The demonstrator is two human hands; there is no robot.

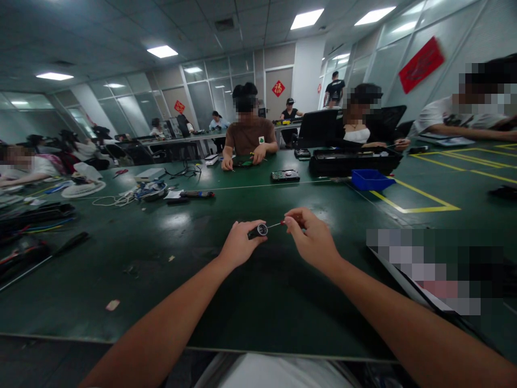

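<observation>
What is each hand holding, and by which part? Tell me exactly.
The left hand grips a small black flashlight-like cylinder by its sides, near the round end. The right hand pinches a thin metal-shafted tool by its red end.

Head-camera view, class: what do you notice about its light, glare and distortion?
Head view: white rectangular ceiling lights look washed out; head view: pale glare on the dark green tabletop; head view: lines slant near the edges, as at the red rectangular banner; head view: the black cylinder in the left hand is too small for fine detail.
</observation>
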